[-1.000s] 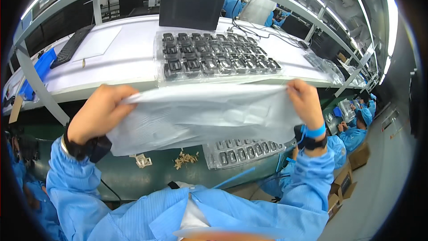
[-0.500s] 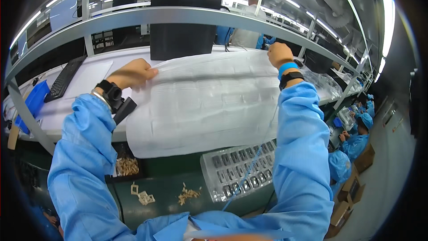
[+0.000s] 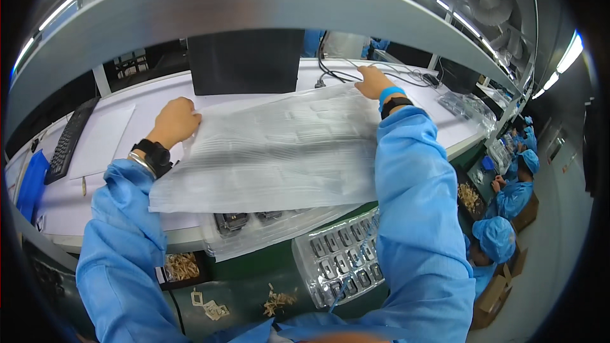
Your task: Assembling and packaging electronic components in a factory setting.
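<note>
A thin, translucent white packing sheet (image 3: 273,165) hangs by its far edge between my two hands. My left hand (image 3: 176,121) pinches its far left corner, and my right hand (image 3: 373,81) grips the far right corner. Beneath the sheet lies a clear plastic tray (image 3: 222,246) with dark parts, its near edge jutting past the front of the white table (image 3: 152,82). Most of that tray is covered by the sheet. A second clear tray (image 3: 323,255), filled with rows of small dark-and-silver parts, rests lower down, partly behind my right sleeve.
A black monitor (image 3: 246,61) stands behind the sheet under a metal shelf beam (image 3: 254,0). To the left are a keyboard (image 3: 71,140) and a blue bin (image 3: 30,184). Small tan pieces (image 3: 278,302) lie below. Co-workers in blue (image 3: 495,241) sit at the right.
Both hands have drawn the sheet nearer and lower over the table. The tray beneath it now shows at its near edge, and the view has tilted and shifted.
</note>
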The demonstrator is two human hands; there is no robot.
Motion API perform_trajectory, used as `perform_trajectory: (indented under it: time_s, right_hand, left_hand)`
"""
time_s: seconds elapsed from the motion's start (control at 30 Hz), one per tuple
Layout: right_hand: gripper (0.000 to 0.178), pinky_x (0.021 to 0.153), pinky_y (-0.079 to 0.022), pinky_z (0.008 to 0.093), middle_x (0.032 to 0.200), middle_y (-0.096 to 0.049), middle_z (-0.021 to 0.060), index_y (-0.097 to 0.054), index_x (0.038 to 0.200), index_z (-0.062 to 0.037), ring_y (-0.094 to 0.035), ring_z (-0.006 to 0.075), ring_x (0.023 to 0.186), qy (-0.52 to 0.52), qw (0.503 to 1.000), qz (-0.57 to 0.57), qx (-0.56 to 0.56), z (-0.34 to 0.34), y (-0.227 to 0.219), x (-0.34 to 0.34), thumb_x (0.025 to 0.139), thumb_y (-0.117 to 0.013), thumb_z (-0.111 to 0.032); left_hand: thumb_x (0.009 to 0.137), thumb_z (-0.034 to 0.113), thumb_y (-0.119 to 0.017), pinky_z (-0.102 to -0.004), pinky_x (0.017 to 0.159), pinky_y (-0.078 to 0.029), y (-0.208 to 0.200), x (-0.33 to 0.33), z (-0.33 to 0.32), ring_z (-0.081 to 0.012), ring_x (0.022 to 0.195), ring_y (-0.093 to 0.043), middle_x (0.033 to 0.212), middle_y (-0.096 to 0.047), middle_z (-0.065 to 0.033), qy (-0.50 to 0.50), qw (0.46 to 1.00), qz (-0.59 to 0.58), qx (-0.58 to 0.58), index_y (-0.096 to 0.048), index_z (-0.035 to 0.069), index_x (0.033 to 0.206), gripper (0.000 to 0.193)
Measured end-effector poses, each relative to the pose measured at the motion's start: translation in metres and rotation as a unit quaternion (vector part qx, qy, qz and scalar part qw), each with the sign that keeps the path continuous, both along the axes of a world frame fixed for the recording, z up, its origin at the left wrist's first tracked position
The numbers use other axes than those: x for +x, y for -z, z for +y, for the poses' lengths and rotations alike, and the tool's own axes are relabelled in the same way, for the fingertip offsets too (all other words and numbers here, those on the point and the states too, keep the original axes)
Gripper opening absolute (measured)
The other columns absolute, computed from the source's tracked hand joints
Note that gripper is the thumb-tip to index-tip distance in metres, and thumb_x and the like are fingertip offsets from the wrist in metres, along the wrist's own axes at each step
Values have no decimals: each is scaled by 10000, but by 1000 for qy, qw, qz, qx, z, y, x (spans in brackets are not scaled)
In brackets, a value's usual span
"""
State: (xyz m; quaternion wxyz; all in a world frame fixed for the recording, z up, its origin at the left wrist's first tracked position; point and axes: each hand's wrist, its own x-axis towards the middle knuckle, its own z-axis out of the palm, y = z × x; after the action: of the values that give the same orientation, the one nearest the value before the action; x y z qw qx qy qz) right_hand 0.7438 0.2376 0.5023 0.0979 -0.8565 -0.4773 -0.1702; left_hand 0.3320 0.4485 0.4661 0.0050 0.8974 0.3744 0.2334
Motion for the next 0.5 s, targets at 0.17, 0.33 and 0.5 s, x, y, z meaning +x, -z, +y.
perform_trajectory:
  time_s: [0.17, 0.33, 0.5]
  right_hand:
    - [505, 955, -409, 419, 1178, -578, 217, -609, 1126, -19, -526, 373, 1118, -33, 999, 0, -40, -46, -23, 4, 802, -623, -407]
    - [506, 867, -461, 381, 1038, -631, 196, -610, 1082, -7, -585, 344, 999, 35, 994, -77, -62, -123, -27, -29, 829, -606, -445]
    - [661, 826, -469, 406, 992, -627, 269, -600, 1025, 90, -607, 379, 946, 118, 993, 21, 20, -216, 19, -63, 815, -587, -537]
  left_hand:
    - [766, 239, -575, -429, 782, -488, 5, 7, 5, -367, 900, -602, 914, -637, -195, 8, 1000, 1, 24, -641, 3, 879, 270]
    - [815, 289, -589, -407, 725, -483, 16, -14, 51, -327, 800, -624, 849, -636, -195, 72, 990, -31, 114, -612, -18, 996, 358]
    - [860, 375, -606, -304, 781, -455, -9, -18, 48, -228, 858, -622, 920, -642, -181, -1, 1000, -19, -25, -592, -23, 1091, 461]
